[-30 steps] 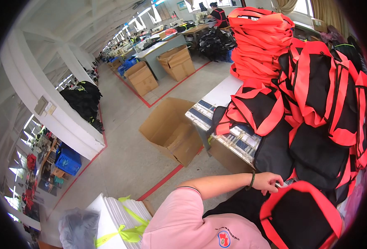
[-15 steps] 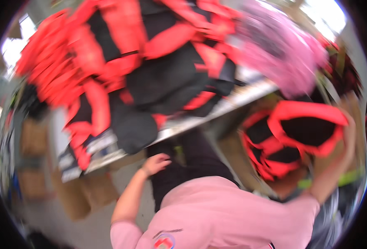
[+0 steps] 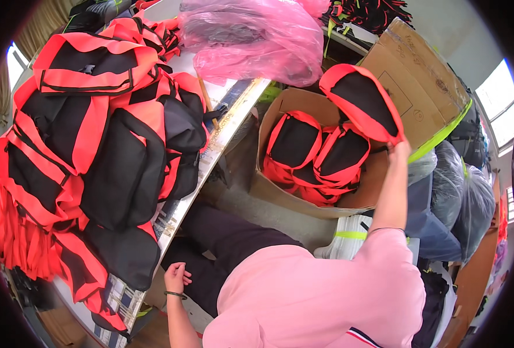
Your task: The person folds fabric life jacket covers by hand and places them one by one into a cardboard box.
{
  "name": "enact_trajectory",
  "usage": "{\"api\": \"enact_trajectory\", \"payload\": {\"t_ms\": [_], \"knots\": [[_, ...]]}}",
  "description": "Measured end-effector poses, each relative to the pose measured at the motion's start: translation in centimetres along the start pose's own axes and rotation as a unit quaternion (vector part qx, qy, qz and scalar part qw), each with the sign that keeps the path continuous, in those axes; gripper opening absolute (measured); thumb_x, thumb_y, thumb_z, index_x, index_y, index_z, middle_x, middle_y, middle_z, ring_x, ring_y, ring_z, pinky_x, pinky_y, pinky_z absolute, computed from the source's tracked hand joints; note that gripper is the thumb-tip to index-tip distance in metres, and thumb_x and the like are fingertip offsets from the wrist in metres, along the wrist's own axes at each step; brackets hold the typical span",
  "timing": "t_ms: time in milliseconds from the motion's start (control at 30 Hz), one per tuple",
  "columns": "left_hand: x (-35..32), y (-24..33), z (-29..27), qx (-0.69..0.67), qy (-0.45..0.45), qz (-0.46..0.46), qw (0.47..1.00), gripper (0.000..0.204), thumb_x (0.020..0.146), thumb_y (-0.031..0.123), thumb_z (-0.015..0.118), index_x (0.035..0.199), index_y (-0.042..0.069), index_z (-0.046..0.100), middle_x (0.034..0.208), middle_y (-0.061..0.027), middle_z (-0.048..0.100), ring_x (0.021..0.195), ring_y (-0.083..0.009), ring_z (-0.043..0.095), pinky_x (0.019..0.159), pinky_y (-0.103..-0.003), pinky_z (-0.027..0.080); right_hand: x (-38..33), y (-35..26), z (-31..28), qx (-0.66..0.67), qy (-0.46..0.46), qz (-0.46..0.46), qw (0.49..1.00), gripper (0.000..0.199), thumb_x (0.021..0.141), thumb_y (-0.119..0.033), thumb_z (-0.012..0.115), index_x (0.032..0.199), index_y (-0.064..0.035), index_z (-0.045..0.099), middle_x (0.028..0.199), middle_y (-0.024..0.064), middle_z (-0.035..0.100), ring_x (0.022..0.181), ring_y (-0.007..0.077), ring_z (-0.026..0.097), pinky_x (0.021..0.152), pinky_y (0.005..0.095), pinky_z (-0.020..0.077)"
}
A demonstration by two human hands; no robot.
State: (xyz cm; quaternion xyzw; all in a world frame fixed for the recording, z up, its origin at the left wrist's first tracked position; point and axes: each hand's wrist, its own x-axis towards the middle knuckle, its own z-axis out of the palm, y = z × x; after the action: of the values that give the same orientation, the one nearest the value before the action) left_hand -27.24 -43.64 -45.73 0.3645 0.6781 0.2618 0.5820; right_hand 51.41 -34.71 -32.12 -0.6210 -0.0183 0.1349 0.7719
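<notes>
My right hand (image 3: 398, 149) is closed on the edge of a red-and-black bag (image 3: 362, 97), a rounded black panel with a wide red side band. It holds the bag up over an open cardboard box (image 3: 273, 181) at the right. Inside the box lie several similar bags (image 3: 295, 139), stacked with their black faces up. Low beside my dark trousers, my left hand (image 3: 177, 277) hangs empty near the table's edge, its fingers loosely curled and apart. A dark band circles that wrist.
A large pile of red-and-black bags (image 3: 123, 168) covers much of the table (image 3: 182, 204) at the left. Behind it lies pink plastic sheeting (image 3: 257, 43). Tall cardboard (image 3: 416, 81) stands behind the box, with stuffed clear plastic bags (image 3: 471, 203) farther right.
My view has swung right, bringing the box nearer the middle. The right hand still holds the bag over the box; the left hand stays low beside my leg.
</notes>
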Motion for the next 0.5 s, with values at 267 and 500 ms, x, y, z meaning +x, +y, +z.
{"api": "enact_trajectory", "payload": {"t_ms": [267,500], "knots": [[0.6,-0.5,0.3,-0.027,0.042,0.004,0.999,0.016,0.092,0.019,0.054,0.097,0.005,0.059,0.062,-0.0057,0.061,0.040,-0.0104,0.053,0.037,-0.020,0.039,-12.4,25.6,3.0,-0.401,-0.235,0.367,0.806,0.050,0.085,-0.030,0.063,0.124,-0.0053,0.044,0.110,0.0147,0.059,0.088,0.0366,0.062,0.072,0.0499,0.0524],[-1.2,-0.6,1.0,-0.106,0.091,0.033,0.990,0.018,0.090,0.021,0.058,0.098,0.006,0.061,0.069,-0.0052,0.062,0.052,-0.0095,0.057,0.046,-0.023,0.049,-21.4,27.0,10.9,-0.417,-0.564,0.135,0.700,0.031,0.088,-0.016,0.057,0.115,-0.0028,0.057,0.085,0.0065,0.064,0.062,0.0133,0.061,0.053,0.0246,0.0497]]}}
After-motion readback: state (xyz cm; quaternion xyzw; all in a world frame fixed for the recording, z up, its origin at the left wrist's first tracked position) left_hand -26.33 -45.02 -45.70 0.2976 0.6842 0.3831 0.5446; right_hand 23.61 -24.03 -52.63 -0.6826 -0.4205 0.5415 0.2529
